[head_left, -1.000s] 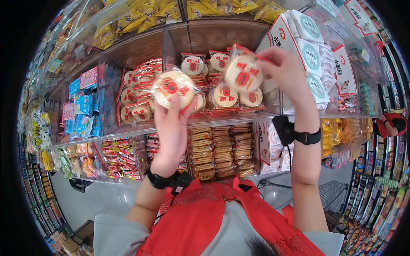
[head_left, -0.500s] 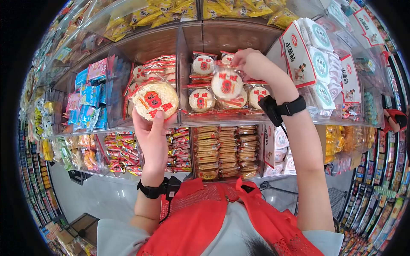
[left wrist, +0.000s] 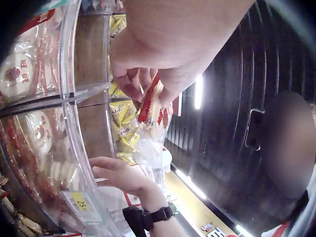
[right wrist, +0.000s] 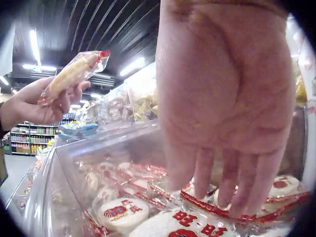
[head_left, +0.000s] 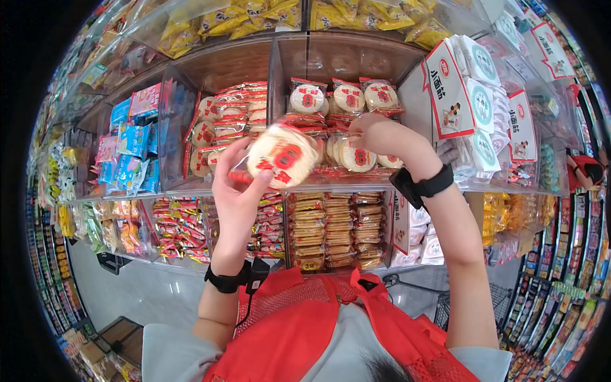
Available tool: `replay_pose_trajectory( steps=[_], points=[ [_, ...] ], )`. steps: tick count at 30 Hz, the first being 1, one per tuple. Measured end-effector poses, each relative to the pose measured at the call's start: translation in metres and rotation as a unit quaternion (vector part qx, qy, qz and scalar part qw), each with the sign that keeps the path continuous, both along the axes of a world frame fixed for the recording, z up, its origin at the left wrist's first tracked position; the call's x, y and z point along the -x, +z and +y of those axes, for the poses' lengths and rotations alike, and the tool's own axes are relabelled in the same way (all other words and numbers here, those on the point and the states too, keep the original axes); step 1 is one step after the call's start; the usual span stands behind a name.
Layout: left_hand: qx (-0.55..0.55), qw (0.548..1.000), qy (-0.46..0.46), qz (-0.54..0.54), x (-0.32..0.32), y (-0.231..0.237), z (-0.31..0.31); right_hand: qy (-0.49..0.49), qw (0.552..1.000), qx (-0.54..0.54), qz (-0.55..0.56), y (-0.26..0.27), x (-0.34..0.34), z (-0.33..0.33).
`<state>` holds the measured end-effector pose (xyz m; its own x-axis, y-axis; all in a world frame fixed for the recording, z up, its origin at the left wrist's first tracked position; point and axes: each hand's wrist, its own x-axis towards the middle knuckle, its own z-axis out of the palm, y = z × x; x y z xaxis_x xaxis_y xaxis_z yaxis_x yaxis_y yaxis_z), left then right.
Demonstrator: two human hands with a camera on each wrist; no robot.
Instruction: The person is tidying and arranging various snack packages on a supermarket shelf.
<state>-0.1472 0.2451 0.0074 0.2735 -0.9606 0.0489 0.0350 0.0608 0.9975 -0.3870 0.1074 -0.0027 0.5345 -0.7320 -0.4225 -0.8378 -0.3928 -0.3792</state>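
- Plastic-wrapped, a pale round cracker is being pinched by the left hand.
- Glossy packets are being overhung by the right hand, its fingers straight.

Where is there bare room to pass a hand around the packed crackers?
Likely above the wrapped crackers, against the bin's bare back wall; a narrower strip shows between the upper right pack and the red-edged carton. It is crowded at the front, under the right hand.
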Motion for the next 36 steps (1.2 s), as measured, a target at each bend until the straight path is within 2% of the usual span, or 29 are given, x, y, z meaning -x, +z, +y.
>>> replay_pose_trajectory(
  steps=[1, 2, 3, 4, 5, 6, 7, 8, 9, 10, 11, 13, 14, 15, 16, 17, 18, 19, 20, 21, 23, 24, 25, 27, 28, 29, 31, 36],
  points=[
    [-0.006, 1.0, -0.015, 0.021, 0.003, 0.004, -0.002, 0.002, 1.0, 0.001, -0.001, 0.001, 0.0, -0.001],
    [0.001, 1.0, -0.025, 0.015, 0.004, 0.006, -0.005, -0.029, 0.989, 0.117, -0.085, 0.003, 0.001, -0.001],
    [0.001, 1.0, -0.022, 0.014, 0.005, 0.008, -0.006, -0.061, 0.957, 0.229, -0.167, 0.007, 0.0, 0.0],
    [-0.02, 0.999, -0.036, 0.003, 0.006, 0.011, -0.008, -0.146, 0.949, 0.151, -0.236, 0.035, -0.014, 0.011],
    [-0.04, 0.998, -0.051, -0.008, 0.007, 0.013, -0.01, -0.145, 0.949, 0.152, -0.237, 0.04, -0.021, 0.017],
    [-0.053, 0.993, -0.049, -0.089, 0.002, 0.003, -0.013, -0.138, 0.93, 0.064, -0.333, 0.043, -0.025, 0.022],
    [-0.052, 0.993, -0.049, -0.09, 0.005, 0.004, -0.014, -0.129, 0.896, -0.024, -0.424, 0.047, -0.029, 0.028],
    [-0.046, 0.995, -0.067, -0.054, 0.01, 0.004, -0.015, -0.128, 0.896, -0.023, -0.425, 0.053, -0.034, 0.038],
    [-0.039, 0.995, -0.086, -0.018, 0.013, 0.005, -0.016, -0.063, 0.908, -0.034, -0.412, 0.061, -0.039, 0.049],
    [-0.031, 0.993, -0.1, -0.057, 0.013, 0.006, -0.016, 0.003, 0.917, -0.045, -0.397, 0.064, -0.041, 0.054],
    [-0.03, 0.993, -0.1, -0.058, 0.014, 0.005, -0.015, 0.003, 0.916, -0.044, -0.398, 0.062, -0.04, 0.053],
    [0.0, 0.989, -0.105, -0.107, 0.015, 0.002, -0.015, 0.052, 0.947, 0.058, -0.31, 0.058, -0.04, 0.052],
    [0.021, 0.99, -0.104, -0.091, 0.015, 0.002, -0.016, -0.018, 0.958, -0.008, -0.287, 0.063, -0.038, 0.044],
    [0.022, 0.99, -0.104, -0.092, 0.014, 0.003, -0.017, -0.05, 0.96, 0.066, -0.266, 0.055, -0.032, 0.029],
    [0.048, 0.995, -0.069, -0.06, 0.013, 0.003, -0.019, -0.143, 0.934, 0.069, -0.319, 0.053, -0.029, 0.018],
    [0.073, 0.996, -0.035, -0.028, 0.013, 0.003, -0.019, -0.204, 0.922, 0.089, -0.318, 0.033, -0.019, -0.009],
    [0.058, 0.996, -0.045, -0.047, 0.008, 0.005, -0.018, -0.249, 0.917, 0.115, -0.291, 0.007, -0.006, -0.036],
    [0.059, 0.996, -0.045, -0.047, 0.008, 0.004, -0.017, -0.29, 0.925, 0.024, -0.246, 0.008, -0.001, -0.05],
    [0.054, 0.996, -0.06, -0.033, 0.007, 0.002, -0.016, -0.316, 0.926, -0.007, -0.207, 0.001, 0.001, -0.063],
    [0.048, 0.996, -0.073, -0.02, 0.007, 0.0, -0.014, -0.315, 0.926, -0.006, -0.209, -0.006, 0.002, -0.072],
    [0.047, 0.995, -0.087, -0.024, 0.008, 0.0, -0.01, -0.262, 0.963, 0.044, -0.044, -0.022, 0.003, -0.086],
    [0.036, 0.994, -0.091, -0.042, 0.009, 0.001, -0.007, -0.251, 0.955, 0.135, 0.085, -0.026, -0.007, -0.086],
    [0.024, 0.993, -0.096, -0.061, 0.009, 0.001, -0.006, -0.249, 0.955, 0.135, 0.084, -0.029, -0.013, -0.087],
    [0.02, 0.995, -0.09, -0.049, 0.008, -0.002, -0.006, -0.212, 0.935, 0.268, 0.093, -0.032, -0.02, -0.082],
    [0.014, 0.995, -0.089, -0.044, 0.006, -0.006, -0.006, -0.185, 0.952, 0.218, 0.112, -0.033, -0.022, -0.086],
    [0.008, 0.995, -0.089, -0.04, 0.005, -0.008, -0.006, -0.184, 0.952, 0.216, 0.112, -0.035, -0.022, -0.088],
    [0.002, 0.995, -0.09, -0.031, 0.006, -0.009, -0.005, -0.088, 0.981, 0.095, 0.147, -0.043, -0.02, -0.093],
    [0.0, 0.995, -0.093, -0.029, 0.006, -0.013, -0.006, -0.114, 0.982, 0.071, 0.131, -0.042, -0.025, -0.105]
  ],
)
